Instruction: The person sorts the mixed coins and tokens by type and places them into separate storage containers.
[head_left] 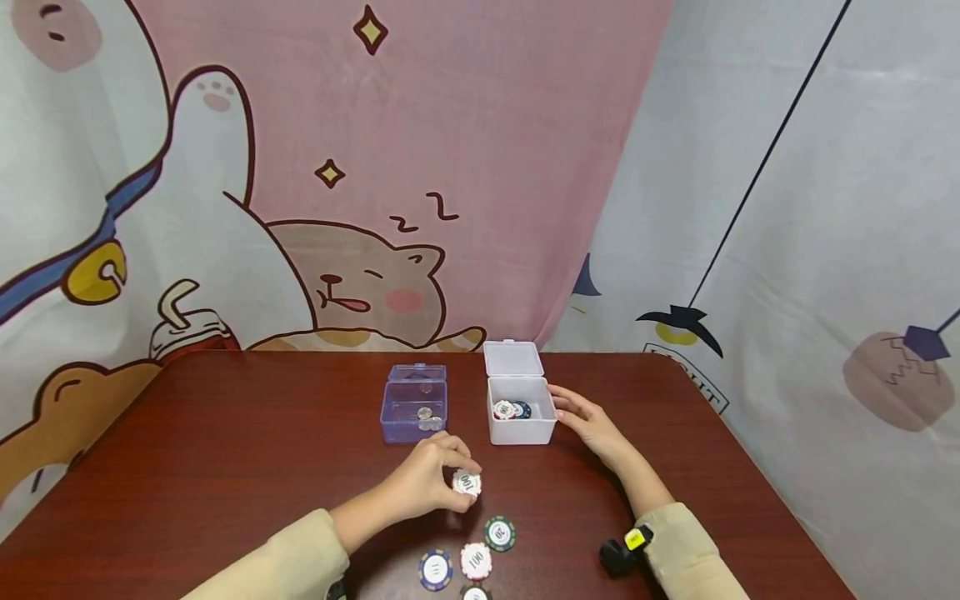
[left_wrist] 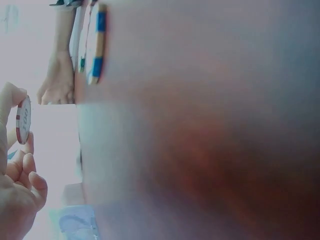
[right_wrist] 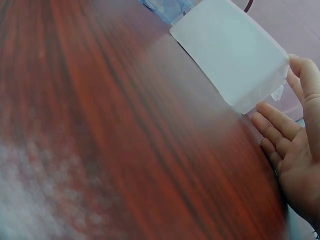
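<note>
Between thumb and fingers, my left hand (head_left: 427,482) pinches a white poker chip (head_left: 467,482) marked 100, raised over the table in front of the boxes. In the left wrist view the red-and-white edge of this chip (left_wrist: 23,120) shows. A white plastic box (head_left: 521,432) stands with its lid up and a few chips (head_left: 505,409) inside. At its right side is my right hand (head_left: 596,432), fingers extended, fingertips at the wall. The right wrist view shows those fingers (right_wrist: 280,122) beside the box's corner.
A translucent blue-purple box (head_left: 405,432) with its lid up holds several coins (head_left: 425,413), left of the white one. Nearer me lie a green-edged chip (head_left: 499,533), a red-edged chip (head_left: 476,561), a blue-edged chip (head_left: 436,570) and a partly cut-off chip (head_left: 476,592).
</note>
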